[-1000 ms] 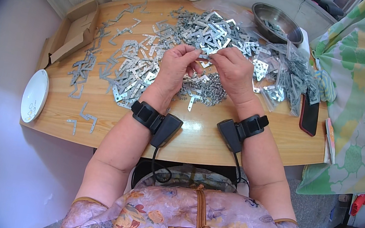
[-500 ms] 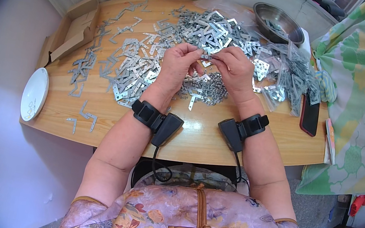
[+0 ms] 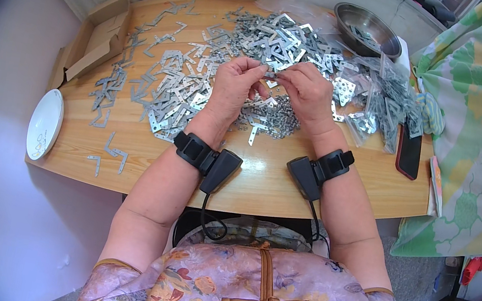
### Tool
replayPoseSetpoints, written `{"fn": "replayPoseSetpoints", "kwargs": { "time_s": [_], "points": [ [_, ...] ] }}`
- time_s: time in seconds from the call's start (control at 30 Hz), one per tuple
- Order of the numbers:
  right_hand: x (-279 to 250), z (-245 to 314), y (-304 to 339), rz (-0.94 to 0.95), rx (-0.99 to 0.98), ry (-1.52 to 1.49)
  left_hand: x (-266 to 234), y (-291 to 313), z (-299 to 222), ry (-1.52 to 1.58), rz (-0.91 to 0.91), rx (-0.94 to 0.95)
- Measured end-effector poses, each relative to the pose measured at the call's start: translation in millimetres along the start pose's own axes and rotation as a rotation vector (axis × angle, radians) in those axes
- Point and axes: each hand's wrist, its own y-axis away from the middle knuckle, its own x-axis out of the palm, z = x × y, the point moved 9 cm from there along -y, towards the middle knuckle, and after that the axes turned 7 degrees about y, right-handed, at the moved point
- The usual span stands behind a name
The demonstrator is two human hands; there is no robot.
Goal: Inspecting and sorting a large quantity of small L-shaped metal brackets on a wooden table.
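One wooden tabletop [image 3: 364, 185] carries a broad heap of silver metal brackets [image 3: 285, 45]. To the right of the heap hangs a green, white and yellow cloth [image 3: 480, 128]. Left of the heap sits an open cardboard box [image 3: 97, 59]. Transparent plastic bags [image 3: 385, 102] with metal parts inside lie just right of the heap, and a steel bowl [image 3: 383, 29] stands at its far right. A white dish [image 3: 48, 116] is well to the heap's left, on the near side.

Both hands work close together at the heap's near edge: the left hand [image 3: 237, 82] and the right hand [image 3: 308, 91] pinch the same item between their fingertips. A dark phone [image 3: 408, 157] lies right of the heap, beyond the bags. Loose L-shaped brackets [image 3: 111, 88] are scattered to the heap's left, and tiny fasteners [image 3: 282, 119] collect along its near edge.

Held between the hands, above the heap's near side, is a small metal piece [image 3: 271, 76]; the fingers cover so much that its exact shape is uncertain. It should handle as light, stiff and rather slippery, best gripped by its two ends.
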Motion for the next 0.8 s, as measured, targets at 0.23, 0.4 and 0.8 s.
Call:
{"fn": "replayPoseSetpoints", "kwargs": {
  "time_s": [0.23, 0.4, 0.8],
  "points": [
    [3.8, -11.1, 2.7, -0.002, 0.094, -0.083, -0.9, -1.8, 2.4, -0.003, 0.013, -0.006],
    [6.6, -18.5, 5.0, -0.013, 0.160, -0.159, -1.9, -2.5, 4.2, 0.042, 0.019, -0.028],
    [11.9, -25.5, 8.2, -0.004, 0.264, -0.358, -3.6, -5.0, 12.8, 0.203, 0.042, -0.092]
  ]
}}
